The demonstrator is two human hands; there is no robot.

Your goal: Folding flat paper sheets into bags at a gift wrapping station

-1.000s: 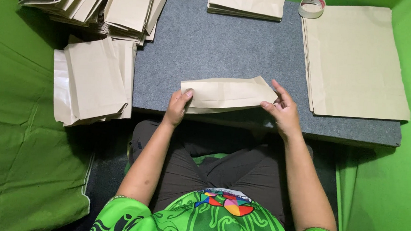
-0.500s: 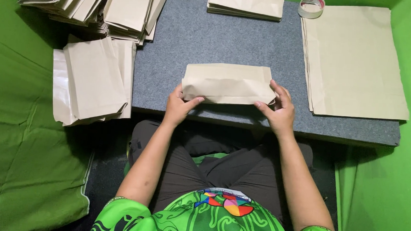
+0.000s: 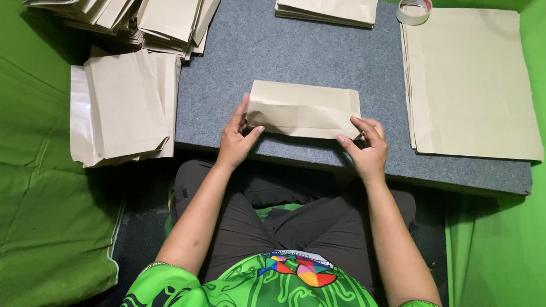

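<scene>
The folded brown paper bag (image 3: 303, 108) lies flat on the grey felt-topped table (image 3: 278, 54), near its front edge. The left hand (image 3: 236, 139) grips the bag's left end — thumb on top, fingers along the edge. The right hand (image 3: 368, 149) presses the bag's lower right corner. Right of the bag: a stack of large flat paper sheets (image 3: 476, 83). Beyond the bag: a small pile of folded bags (image 3: 327, 4) and a tape roll (image 3: 414, 8). Left of the bag — finished bags (image 3: 123, 105), heaped partly off the table.
</scene>
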